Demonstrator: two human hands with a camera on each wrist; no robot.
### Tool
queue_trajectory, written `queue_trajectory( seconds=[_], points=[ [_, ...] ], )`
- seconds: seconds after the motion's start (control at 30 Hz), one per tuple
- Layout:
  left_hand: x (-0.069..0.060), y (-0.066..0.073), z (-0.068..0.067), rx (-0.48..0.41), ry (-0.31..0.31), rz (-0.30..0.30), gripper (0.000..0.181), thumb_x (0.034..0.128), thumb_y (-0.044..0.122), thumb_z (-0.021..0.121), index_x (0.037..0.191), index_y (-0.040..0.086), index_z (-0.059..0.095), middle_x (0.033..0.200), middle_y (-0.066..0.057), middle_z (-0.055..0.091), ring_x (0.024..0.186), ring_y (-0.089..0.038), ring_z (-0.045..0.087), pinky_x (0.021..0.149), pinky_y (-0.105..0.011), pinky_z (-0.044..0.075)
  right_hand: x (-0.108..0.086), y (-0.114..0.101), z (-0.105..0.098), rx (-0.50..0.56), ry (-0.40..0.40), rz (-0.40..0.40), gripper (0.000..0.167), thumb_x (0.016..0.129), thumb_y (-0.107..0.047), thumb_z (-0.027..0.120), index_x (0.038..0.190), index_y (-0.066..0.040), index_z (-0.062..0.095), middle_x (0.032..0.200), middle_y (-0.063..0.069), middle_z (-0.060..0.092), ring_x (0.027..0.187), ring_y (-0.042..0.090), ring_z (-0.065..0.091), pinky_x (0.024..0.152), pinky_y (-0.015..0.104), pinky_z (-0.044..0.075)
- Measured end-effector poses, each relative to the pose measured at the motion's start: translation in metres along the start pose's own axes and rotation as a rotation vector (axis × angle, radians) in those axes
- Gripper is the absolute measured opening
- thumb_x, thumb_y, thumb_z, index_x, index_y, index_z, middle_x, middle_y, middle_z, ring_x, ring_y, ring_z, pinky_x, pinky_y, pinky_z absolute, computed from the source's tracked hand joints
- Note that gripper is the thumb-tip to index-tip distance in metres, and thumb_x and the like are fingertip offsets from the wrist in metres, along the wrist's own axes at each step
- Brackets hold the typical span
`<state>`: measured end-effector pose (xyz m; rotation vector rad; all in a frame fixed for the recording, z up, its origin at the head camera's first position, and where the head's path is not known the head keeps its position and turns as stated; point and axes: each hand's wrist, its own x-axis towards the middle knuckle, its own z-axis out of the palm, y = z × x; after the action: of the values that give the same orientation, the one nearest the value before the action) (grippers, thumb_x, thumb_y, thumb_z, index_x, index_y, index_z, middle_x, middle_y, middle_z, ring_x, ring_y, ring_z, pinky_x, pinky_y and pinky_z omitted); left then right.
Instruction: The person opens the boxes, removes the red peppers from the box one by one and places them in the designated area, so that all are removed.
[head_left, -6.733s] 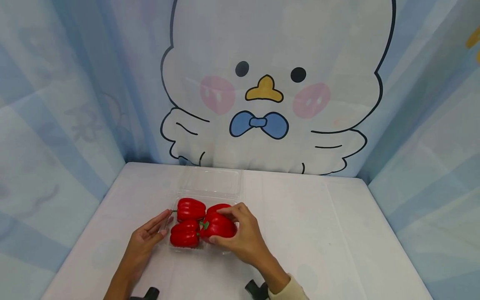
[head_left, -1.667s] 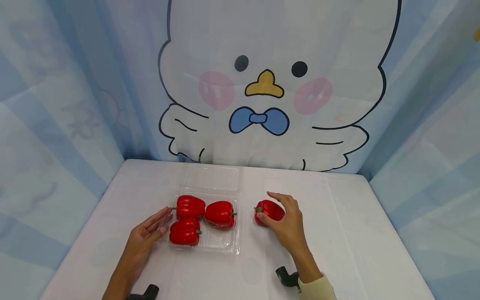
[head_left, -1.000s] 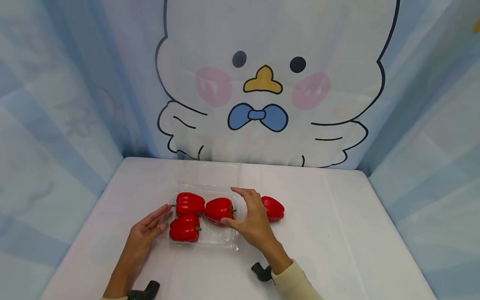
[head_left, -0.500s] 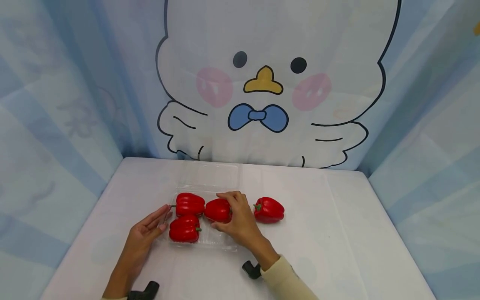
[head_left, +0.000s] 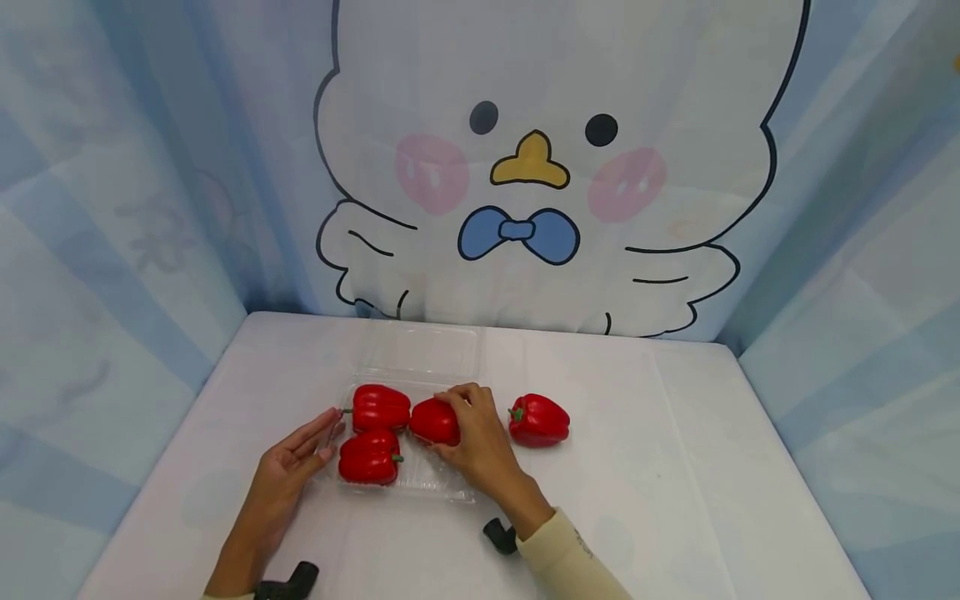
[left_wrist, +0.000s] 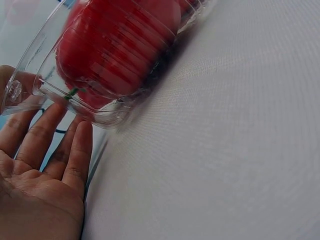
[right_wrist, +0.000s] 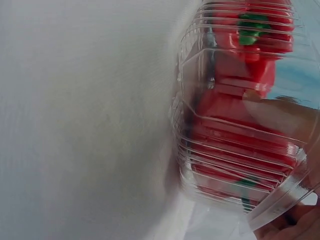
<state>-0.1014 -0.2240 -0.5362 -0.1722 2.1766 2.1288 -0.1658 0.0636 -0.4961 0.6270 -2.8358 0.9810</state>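
Observation:
An open clear plastic container [head_left: 435, 483] holds three red bell peppers: one back left [head_left: 380, 408], one front left [head_left: 368, 457] and one back right [head_left: 434, 422]. My right hand [head_left: 483, 446] grips the back-right pepper, thumb at its front and fingers over its far side, hiding its stem end. In the right wrist view, a fingertip shows against a pepper [right_wrist: 235, 112] through the ribbed wall. My left hand [head_left: 288, 467] touches the container's left side with nearly straight fingers; the left wrist view shows fingertips [left_wrist: 82, 132] at the plastic wall. Another pepper [head_left: 538, 420] lies on the table.
The container's clear lid [head_left: 420, 350] lies folded back towards the rear edge of the white table [head_left: 645, 467]. Behind stands a curtain [head_left: 525, 292] with a cartoon character. Dark mounts [head_left: 500, 536] are at both wrists.
A pepper held over the container in the oldest frame lies on the table at right. My right hand has moved back left and grips the back-right pepper. My left hand has barely moved.

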Motion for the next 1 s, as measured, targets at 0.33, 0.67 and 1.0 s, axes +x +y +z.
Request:
queue_trajectory(
  seconds=[0.33,0.67,1.0],
  points=[
    [0.003,0.000,0.000,0.011,0.004,0.008,0.063,0.1055,0.031,0.068,0.162,0.017,0.046,0.168,-0.003,0.046,0.134,0.013,0.056,0.104,-0.009,0.048,0.002,0.002,-0.006,0.100,0.007,0.030,0.070,0.077,-0.018,0.097,0.140,-0.020,0.066,0.136,0.003,0.056,0.133,0.023,0.052,0.101,0.046,0.062],
    [0.005,0.001,-0.001,0.005,0.002,0.017,0.062,0.1059,0.031,0.067,0.163,0.018,0.045,0.168,-0.005,0.045,0.135,0.011,0.057,0.104,-0.009,0.047,-0.005,-0.007,-0.025,0.224,0.046,0.088,0.070,0.077,-0.015,0.096,0.140,-0.023,0.067,0.137,0.002,0.055,0.135,0.025,0.054,0.099,0.049,0.063],
    [0.002,-0.003,-0.001,0.022,0.006,0.003,0.063,0.1058,0.032,0.068,0.163,0.019,0.045,0.168,-0.007,0.045,0.134,0.012,0.057,0.104,-0.008,0.047,-0.022,-0.009,-0.041,0.285,0.140,0.091,0.070,0.075,-0.018,0.098,0.137,-0.027,0.069,0.136,-0.001,0.059,0.128,0.021,0.057,0.096,0.048,0.064]
  ],
)
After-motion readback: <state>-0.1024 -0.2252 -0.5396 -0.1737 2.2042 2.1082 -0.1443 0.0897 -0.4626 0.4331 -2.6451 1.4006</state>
